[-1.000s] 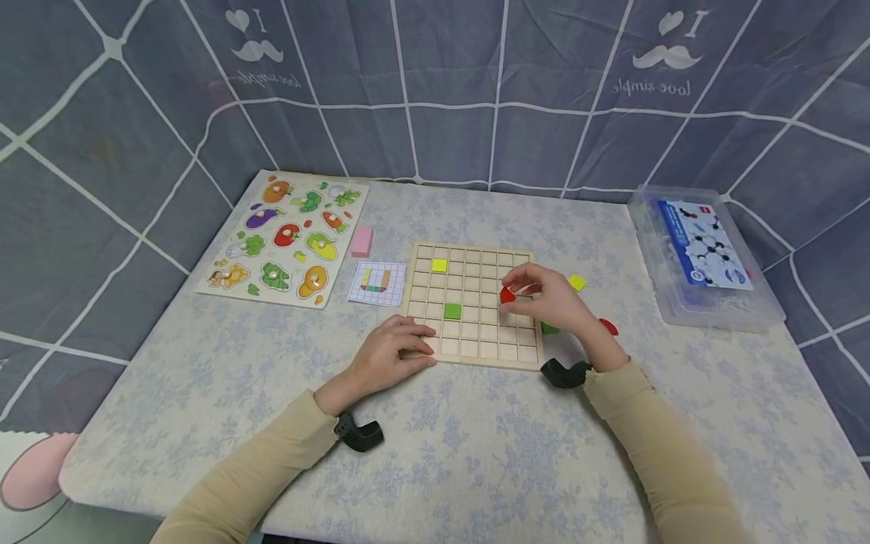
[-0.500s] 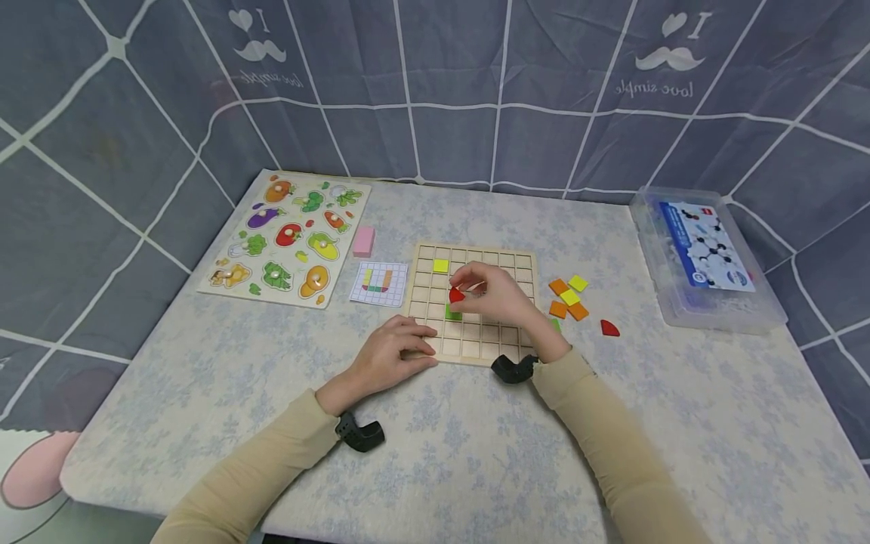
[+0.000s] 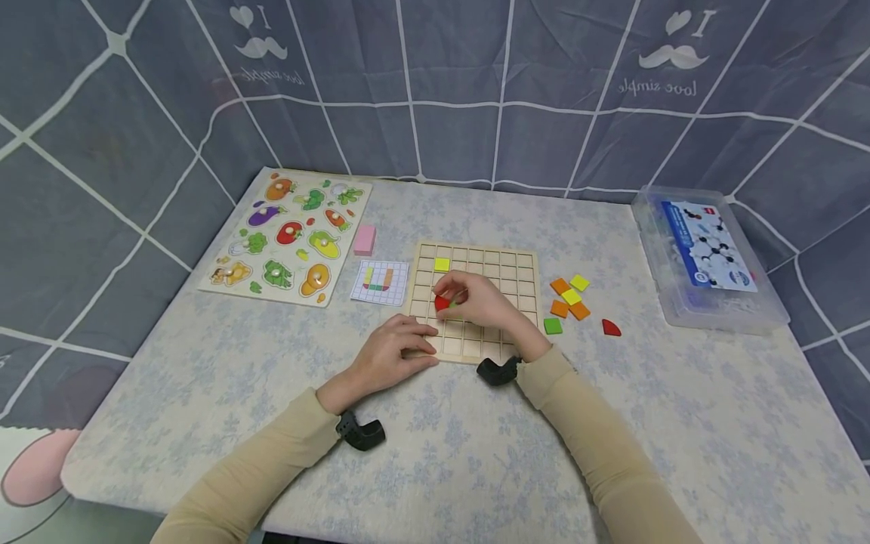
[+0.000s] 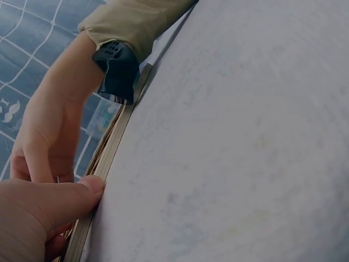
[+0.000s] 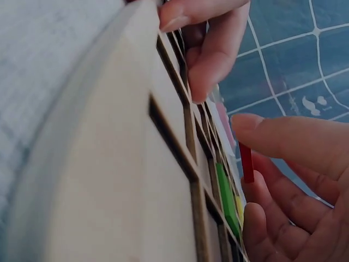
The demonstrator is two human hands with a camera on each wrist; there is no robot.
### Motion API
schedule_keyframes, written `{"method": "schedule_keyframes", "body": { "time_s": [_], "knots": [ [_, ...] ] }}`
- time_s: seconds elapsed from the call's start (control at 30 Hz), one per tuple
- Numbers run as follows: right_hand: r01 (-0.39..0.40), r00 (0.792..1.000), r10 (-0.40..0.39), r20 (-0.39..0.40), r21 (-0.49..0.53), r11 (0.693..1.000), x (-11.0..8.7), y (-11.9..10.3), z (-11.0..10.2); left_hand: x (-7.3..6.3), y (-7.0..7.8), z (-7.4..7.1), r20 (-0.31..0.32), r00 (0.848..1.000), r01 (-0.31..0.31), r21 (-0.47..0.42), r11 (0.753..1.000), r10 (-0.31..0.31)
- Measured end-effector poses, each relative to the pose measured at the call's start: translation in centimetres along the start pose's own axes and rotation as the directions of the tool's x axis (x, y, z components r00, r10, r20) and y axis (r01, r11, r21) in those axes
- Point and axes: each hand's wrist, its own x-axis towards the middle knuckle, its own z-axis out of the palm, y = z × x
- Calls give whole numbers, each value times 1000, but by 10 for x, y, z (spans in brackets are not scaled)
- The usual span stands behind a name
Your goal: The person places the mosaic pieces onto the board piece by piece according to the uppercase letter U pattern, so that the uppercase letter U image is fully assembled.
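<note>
In the head view, the right hand [image 3: 477, 299] pinches a red piece [image 3: 442, 303] over the grid board [image 3: 526, 289], toward the board's left edge. The left hand [image 3: 390, 351] rests loosely on the board's near left corner. A yellow tile [image 3: 442, 264] sits near the board's far left corner. Beyond the board's right edge lie orange and yellow tiles [image 3: 579, 310], a loose green tile [image 3: 553, 326] and another red piece [image 3: 611, 328]. A pattern card [image 3: 380, 282] lies just beside the left edge.

In the left wrist view, the left thumb touches the board's near edge.

In the right wrist view, the red piece stands edge-on between thumb and fingers; a seated green tile [image 5: 226, 202] is near it.
</note>
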Motion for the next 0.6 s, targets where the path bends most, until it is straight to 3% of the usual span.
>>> {"method": "schedule_keyframes", "body": {
  "time_s": [0.6],
  "knots": [
    [50,999,-50,11,-6,999,-1,5,6,0,0,0,3,1000,5,-4,1000,-5]
  ]
}}
